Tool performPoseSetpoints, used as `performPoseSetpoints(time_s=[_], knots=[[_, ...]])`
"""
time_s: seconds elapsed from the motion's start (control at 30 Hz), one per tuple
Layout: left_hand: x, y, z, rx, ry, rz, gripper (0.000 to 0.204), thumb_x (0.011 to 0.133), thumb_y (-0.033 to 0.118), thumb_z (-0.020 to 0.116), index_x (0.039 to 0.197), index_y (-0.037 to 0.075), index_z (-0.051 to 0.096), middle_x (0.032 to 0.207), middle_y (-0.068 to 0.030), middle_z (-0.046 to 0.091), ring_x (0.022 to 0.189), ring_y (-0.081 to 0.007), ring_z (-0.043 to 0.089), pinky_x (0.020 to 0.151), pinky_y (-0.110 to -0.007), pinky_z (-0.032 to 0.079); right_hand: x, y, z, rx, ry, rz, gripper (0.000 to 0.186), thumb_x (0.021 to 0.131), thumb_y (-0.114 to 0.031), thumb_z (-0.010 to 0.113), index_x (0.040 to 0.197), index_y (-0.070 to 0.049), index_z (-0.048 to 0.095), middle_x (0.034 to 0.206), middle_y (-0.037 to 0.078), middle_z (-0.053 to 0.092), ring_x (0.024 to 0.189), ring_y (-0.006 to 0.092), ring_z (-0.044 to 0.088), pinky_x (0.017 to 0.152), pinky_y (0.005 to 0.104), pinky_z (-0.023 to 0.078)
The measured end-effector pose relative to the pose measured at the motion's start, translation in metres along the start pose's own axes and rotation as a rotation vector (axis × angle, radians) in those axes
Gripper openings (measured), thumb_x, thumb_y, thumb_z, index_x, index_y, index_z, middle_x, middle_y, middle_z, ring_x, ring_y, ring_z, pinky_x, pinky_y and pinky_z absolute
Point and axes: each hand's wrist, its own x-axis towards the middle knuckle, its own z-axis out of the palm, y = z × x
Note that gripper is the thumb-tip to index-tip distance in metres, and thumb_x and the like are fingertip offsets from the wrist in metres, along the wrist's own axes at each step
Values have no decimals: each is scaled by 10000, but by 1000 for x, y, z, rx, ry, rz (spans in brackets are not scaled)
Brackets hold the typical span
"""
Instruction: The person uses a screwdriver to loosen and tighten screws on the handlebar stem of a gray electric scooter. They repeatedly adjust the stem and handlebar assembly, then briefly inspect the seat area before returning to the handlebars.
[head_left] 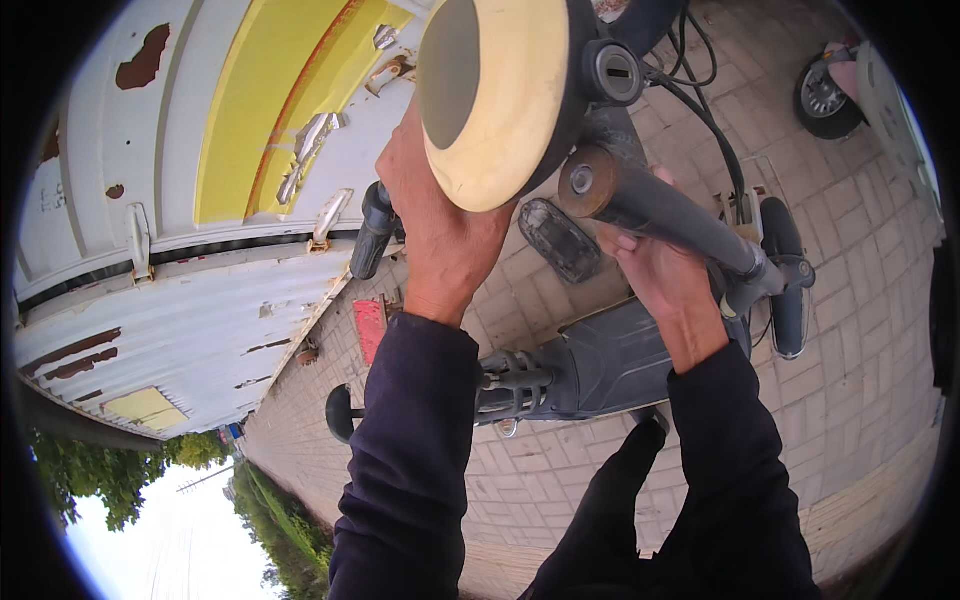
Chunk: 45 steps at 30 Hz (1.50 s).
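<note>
A person works with both hands on a grey scooter above brick paving (pixel 850 345), whose left edge runs along a rust-flaked white metal wall (pixel 170 330). The left hand (pixel 455 240) is behind and below a round cream-and-grey housing (pixel 545 95); its fingers are hidden, so how tightly they close cannot be told. The housing turns its pale face toward the camera and the left, its long axis near upright, a key lock (pixel 613 72) on its right. The right hand (pixel 655 275) is curled around a dark tube (pixel 690 215) from below. The tube slants from upper left to lower right, its capped end pointing up and left, near the housing. Between the hands and the paving's near edge, the scooter's grey deck (pixel 615 360) stretches crosswise; a dark grip (pixel 372 235) is just left of the left hand.
</note>
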Motion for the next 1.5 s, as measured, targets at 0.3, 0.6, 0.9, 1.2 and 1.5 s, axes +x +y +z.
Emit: performPoseSetpoints(time_s=[0.3,0.6,0.9,1.2,1.5], knots=[[-10,10,-10,-16,-69,-106,472,860,252,855,1210,-2,667,1149,-125,691,1052,-222,636,960,-359,469,-3,-16,8,64,-60,256,479,1031,-555,530,1099,-92,636,749,-18,557,635,76,472,573,235,356],[-12,27,-8,-43,-36,-144,143,951,106,718,1050,23,777,1034,-58,756,960,-173,673,907,-321,499,4,3,5,-161,95,9,409,1037,-450,543,1170,-67,601,962,27,634,830,104,635,774,252,522],[-9,28,-9,29,-16,-31,167,949,117,724,1080,23,770,1038,-54,751,972,-169,674,909,-316,504,7,-5,4,-95,118,244,381,1037,-430,554,1166,-74,593,985,40,641,907,110,638,796,273,545],[-18,21,-11,-130,8,-245,425,943,255,712,1244,-30,620,1201,-128,666,1073,-207,639,956,-343,495,1,2,9,-155,107,-42,392,1032,-431,554,1173,-68,595,1029,53,645,924,128,630,832,283,540],[-15,2,-26,253,-133,70,244,945,26,707,1182,-28,731,1104,-65,710,841,-91,649,746,-231,517,6,0,5,-151,50,-38,441,1062,-432,518,1265,-48,597,1082,50,645,991,104,629,863,282,538]])
